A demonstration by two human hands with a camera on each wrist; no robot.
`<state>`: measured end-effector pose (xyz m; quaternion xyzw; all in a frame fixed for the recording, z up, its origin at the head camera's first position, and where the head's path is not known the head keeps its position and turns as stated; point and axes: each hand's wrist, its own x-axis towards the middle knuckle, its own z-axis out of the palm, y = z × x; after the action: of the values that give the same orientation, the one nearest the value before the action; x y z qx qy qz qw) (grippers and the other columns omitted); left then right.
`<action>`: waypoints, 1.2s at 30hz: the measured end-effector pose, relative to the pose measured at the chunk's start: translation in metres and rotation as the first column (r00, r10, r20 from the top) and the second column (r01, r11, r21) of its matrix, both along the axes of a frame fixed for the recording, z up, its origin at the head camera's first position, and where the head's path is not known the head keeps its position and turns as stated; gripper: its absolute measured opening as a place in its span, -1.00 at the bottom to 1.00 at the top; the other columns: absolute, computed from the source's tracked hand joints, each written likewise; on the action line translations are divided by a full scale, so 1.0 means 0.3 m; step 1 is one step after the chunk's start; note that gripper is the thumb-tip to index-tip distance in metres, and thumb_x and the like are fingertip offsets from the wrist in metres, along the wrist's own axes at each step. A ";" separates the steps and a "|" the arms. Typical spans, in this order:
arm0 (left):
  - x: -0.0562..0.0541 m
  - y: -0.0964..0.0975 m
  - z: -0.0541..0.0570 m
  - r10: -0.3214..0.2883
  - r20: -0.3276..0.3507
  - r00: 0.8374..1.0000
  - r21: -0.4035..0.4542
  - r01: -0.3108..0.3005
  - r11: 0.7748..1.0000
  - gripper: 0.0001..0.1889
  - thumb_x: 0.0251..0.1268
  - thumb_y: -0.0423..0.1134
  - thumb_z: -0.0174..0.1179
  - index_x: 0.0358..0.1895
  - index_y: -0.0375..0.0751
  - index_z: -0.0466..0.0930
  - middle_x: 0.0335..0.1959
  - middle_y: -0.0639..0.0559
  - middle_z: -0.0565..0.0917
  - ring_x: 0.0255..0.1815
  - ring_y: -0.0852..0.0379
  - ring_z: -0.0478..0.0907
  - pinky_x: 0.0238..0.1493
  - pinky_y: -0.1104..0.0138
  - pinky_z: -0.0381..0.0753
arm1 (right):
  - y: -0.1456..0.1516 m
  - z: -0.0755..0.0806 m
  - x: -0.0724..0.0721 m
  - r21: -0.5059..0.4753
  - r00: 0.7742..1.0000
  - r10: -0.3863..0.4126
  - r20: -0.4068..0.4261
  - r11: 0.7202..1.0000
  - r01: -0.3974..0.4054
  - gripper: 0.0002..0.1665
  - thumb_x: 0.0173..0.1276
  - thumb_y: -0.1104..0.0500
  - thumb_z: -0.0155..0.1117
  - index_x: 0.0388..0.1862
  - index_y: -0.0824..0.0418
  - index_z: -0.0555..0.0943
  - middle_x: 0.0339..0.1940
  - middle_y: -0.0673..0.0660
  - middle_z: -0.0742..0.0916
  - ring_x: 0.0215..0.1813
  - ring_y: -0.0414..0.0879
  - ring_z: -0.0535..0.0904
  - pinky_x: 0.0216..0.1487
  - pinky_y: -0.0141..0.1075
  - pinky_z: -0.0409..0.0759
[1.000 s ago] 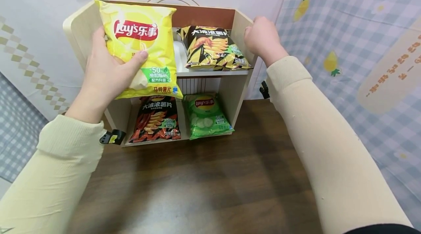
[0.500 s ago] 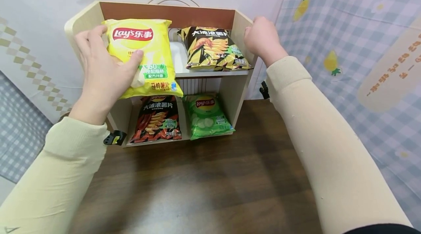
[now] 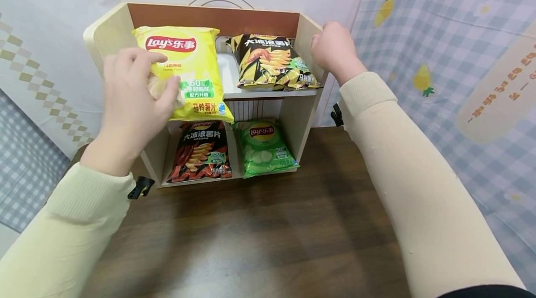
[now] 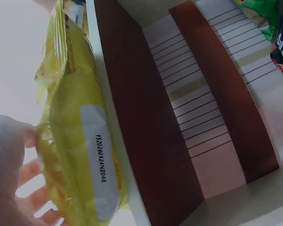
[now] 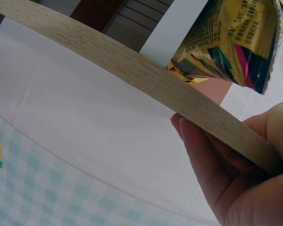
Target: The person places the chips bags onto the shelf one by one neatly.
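A yellow Lay's chip bag (image 3: 197, 63) stands on the left of the upper level of a small wooden shelf (image 3: 293, 93). My left hand (image 3: 134, 102) is in front of the bag's left side, fingers loosely bent and no longer wrapped round it. In the left wrist view the fingertips are right at the side of the bag (image 4: 80, 122). My right hand (image 3: 335, 49) grips the front edge of the shelf's right side panel (image 5: 188, 103), thumb on one face and fingers on the other. Beside the yellow bag lies a black-and-gold chip bag (image 3: 272, 63).
On the lower level lie a black-and-red chip bag (image 3: 201, 151) and a green Lay's bag (image 3: 264, 149). The shelf stands on a dark wooden table (image 3: 259, 228). A checked cloth (image 3: 444, 47) hangs at the right, close to my right arm.
The yellow bag has come down onto the upper level. My left hand has let go of it and slid slightly lower and towards me. The right hand has stayed put.
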<state>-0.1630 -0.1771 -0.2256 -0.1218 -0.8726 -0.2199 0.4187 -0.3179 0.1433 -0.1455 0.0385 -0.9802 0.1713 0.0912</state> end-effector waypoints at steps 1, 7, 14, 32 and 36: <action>0.009 -0.001 -0.003 -0.014 0.001 1.000 -0.048 0.014 0.999 -0.51 0.27 -0.10 0.22 0.14 -0.38 0.49 0.07 -0.32 0.45 0.15 -0.25 0.27 0.19 0.02 0.17 | 0.000 0.000 0.000 0.003 1.000 0.000 -0.001 1.000 0.000 -0.42 0.49 0.07 -0.36 0.28 0.41 0.32 0.16 0.34 0.53 0.10 0.14 0.49 0.07 -0.06 0.51; 0.058 0.014 -0.033 0.001 0.048 0.999 -0.290 0.013 0.957 -0.11 0.04 0.22 0.32 0.38 -0.24 0.32 0.35 -0.38 0.28 0.38 -0.37 0.10 0.36 -0.17 0.01 | 0.003 0.008 -0.002 0.009 1.000 -0.002 0.005 1.000 0.002 -0.41 0.50 0.06 -0.37 0.30 0.41 0.30 0.17 0.34 0.52 0.09 0.14 0.48 0.07 -0.07 0.50; 0.061 0.027 -0.066 0.061 0.060 0.996 -0.375 -0.034 0.927 0.02 -0.14 0.00 0.52 0.46 -0.15 0.19 0.42 -0.34 0.17 0.45 -0.35 -0.05 0.39 -0.19 -0.14 | 0.004 0.009 -0.006 -0.013 0.999 -0.011 0.036 1.000 0.012 -0.40 0.51 0.04 -0.37 0.34 0.38 0.27 0.21 0.32 0.50 0.11 0.11 0.47 0.01 -0.11 0.54; 0.038 0.015 -0.056 0.009 -0.111 0.994 -0.279 -0.040 0.959 -0.43 0.06 -0.40 0.28 0.25 -0.26 0.46 0.21 -0.33 0.41 0.32 -0.33 0.19 0.34 -0.11 0.04 | -0.001 0.013 0.006 -0.015 0.999 -0.015 0.030 1.000 0.015 -0.41 0.52 0.05 -0.36 0.34 0.38 0.27 0.20 0.32 0.51 0.12 0.11 0.49 0.03 -0.10 0.55; 0.021 0.020 -0.054 0.035 -0.090 0.995 -0.272 -0.058 0.961 -0.44 0.12 -0.39 0.27 0.27 -0.24 0.44 0.21 -0.33 0.42 0.32 -0.32 0.19 0.32 -0.11 0.05 | -0.002 0.015 0.007 -0.019 0.999 -0.018 0.032 1.000 0.019 -0.41 0.51 0.05 -0.36 0.34 0.38 0.27 0.20 0.32 0.51 0.13 0.11 0.48 0.04 -0.10 0.55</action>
<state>-0.1566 -0.1711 -0.2418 -0.1672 -0.8789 -0.0819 0.4392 -0.3158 0.1427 -0.1411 0.0259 -0.9802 0.1803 0.0774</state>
